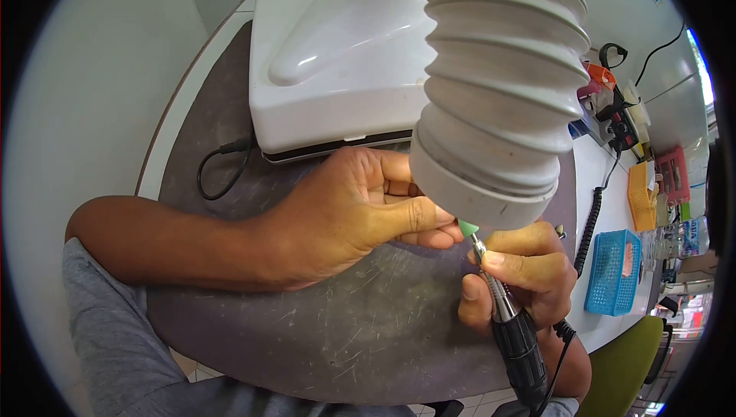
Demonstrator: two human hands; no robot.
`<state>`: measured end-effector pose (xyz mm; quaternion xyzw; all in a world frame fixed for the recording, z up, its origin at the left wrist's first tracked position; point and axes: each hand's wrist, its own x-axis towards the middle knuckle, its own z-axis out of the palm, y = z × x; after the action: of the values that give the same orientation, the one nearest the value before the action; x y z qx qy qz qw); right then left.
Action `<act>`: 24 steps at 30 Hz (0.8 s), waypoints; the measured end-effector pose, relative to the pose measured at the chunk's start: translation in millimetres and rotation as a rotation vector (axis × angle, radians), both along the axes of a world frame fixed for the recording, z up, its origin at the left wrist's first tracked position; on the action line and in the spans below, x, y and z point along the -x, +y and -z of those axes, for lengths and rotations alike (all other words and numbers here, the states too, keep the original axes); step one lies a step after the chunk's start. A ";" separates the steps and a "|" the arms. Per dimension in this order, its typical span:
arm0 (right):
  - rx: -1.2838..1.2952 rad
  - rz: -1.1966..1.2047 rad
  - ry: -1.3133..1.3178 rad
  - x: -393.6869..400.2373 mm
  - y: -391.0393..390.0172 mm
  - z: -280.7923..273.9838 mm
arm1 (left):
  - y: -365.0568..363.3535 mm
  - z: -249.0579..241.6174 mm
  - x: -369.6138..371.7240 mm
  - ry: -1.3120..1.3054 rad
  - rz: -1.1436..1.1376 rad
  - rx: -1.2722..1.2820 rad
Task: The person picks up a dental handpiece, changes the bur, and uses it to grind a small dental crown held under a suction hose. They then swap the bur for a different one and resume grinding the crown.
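Note:
My right hand (529, 267) grips a rotary handpiece (510, 317) with a silver front and a black rear body. A pale green pointed grinding tip (468, 228) sits at its front end. My left hand (383, 202) is closed, thumb and fingers pinched together just left of the green tip. Whatever those fingers hold is hidden by the hand and the hose rim. Directly above both hands hangs the wide white ribbed suction hose (502, 87), its mouth facing down toward the tip.
A white machine housing (337, 57) stands behind my left hand on the scratched grey tabletop (322, 340). A black cable (203, 172) loops beside it. To the right are a coiled cord (589, 225), a blue basket (613, 273), a yellow basket (641, 196) and a green chair (625, 371).

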<state>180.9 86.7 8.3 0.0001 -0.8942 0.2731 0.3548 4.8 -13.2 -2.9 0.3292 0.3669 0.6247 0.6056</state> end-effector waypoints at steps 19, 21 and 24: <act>-0.024 -0.053 0.039 1.6 0.3 0.5 | -0.5 -1.6 0.6 0.013 -0.009 -0.016; -0.039 -0.061 0.035 3.0 1.4 -0.5 | -1.3 -3.7 0.6 0.048 -0.005 -0.005; -0.064 -0.087 0.043 3.7 2.2 -0.3 | -1.4 -2.7 1.2 0.084 0.002 0.000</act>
<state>177.2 88.9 8.7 0.0560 -0.8937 0.2594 0.3617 3.6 -14.6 -0.2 0.3555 0.3916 0.6099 0.5902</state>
